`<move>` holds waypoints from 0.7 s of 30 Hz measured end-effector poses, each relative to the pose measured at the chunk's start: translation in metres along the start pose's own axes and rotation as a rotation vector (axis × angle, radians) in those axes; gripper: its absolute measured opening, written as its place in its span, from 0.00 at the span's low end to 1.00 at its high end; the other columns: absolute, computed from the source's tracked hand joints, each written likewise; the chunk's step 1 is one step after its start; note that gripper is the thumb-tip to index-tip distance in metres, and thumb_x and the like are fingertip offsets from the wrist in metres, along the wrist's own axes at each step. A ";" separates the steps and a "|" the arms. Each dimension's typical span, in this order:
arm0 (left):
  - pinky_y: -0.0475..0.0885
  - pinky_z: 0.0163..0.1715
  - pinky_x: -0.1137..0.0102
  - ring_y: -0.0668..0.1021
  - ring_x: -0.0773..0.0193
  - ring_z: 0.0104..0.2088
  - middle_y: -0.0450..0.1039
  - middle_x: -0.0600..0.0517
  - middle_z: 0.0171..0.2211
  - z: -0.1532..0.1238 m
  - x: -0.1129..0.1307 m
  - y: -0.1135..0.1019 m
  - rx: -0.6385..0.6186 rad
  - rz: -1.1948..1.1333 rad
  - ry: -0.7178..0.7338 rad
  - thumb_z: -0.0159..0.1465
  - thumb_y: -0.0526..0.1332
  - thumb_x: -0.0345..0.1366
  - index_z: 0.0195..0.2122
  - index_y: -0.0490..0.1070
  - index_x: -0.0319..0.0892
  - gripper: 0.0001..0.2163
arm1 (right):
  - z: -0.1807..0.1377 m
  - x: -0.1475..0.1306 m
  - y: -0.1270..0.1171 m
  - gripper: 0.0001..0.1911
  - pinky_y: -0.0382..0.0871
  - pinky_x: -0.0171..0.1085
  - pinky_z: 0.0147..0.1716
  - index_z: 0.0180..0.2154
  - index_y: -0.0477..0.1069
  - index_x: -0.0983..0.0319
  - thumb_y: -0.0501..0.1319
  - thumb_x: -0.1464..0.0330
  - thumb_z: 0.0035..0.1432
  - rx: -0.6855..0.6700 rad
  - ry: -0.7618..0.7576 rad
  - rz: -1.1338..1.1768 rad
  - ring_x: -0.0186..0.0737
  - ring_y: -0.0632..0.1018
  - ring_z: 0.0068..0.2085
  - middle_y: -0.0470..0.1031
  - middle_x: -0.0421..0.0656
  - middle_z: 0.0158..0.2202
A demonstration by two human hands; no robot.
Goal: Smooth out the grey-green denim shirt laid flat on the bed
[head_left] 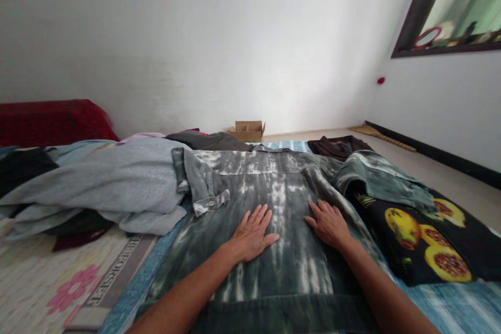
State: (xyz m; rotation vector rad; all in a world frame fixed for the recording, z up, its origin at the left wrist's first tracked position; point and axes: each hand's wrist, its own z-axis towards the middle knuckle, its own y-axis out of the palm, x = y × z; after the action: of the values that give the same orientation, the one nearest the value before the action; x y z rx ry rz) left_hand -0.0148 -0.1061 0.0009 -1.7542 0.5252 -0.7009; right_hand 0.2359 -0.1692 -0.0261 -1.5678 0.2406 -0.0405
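Left hand: the left hand (251, 234) lay flat, palm down, fingers spread, on the middle of the denim jacket (274, 250); it gripped nothing.
Right hand: the right hand (327, 223) rested just right of it, also open and flat on the jacket, holding nothing.
Jacket: a grey-green bleached denim jacket was spread back-up in the near centre, on a blue striped mat (462, 308).
Left sleeve: its cuff (211, 201) was folded in over the jacket's far left.
Left side: a pile of grey clothes (117, 182) lay beside the jacket.
Right side: a black fruit-print cloth (426, 240) lay under the right sleeve (381, 180).
Far end: a small cardboard box (248, 130) stood by the wall.
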 end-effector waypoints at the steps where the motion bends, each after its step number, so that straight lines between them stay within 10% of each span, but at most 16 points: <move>1: 0.39 0.64 0.54 0.40 0.56 0.68 0.35 0.45 0.69 -0.001 0.000 0.001 -0.003 -0.001 0.006 0.66 0.39 0.58 0.68 0.42 0.41 0.35 | -0.002 0.002 -0.001 0.31 0.47 0.49 0.60 0.63 0.57 0.63 0.45 0.53 0.65 -0.003 0.002 -0.008 0.52 0.56 0.65 0.57 0.54 0.64; 21: 0.40 0.65 0.55 0.40 0.57 0.68 0.34 0.47 0.69 -0.015 0.028 0.005 -0.020 0.011 0.006 0.66 0.44 0.55 0.68 0.44 0.38 0.35 | -0.039 0.030 -0.004 0.31 0.50 0.47 0.61 0.63 0.58 0.63 0.46 0.53 0.65 -0.018 0.006 -0.003 0.52 0.56 0.65 0.54 0.53 0.65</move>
State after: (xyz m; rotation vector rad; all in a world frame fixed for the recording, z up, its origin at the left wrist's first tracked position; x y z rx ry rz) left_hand -0.0049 -0.1358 0.0049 -1.7669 0.5466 -0.6958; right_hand 0.2585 -0.2133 -0.0256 -1.5865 0.2439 -0.0455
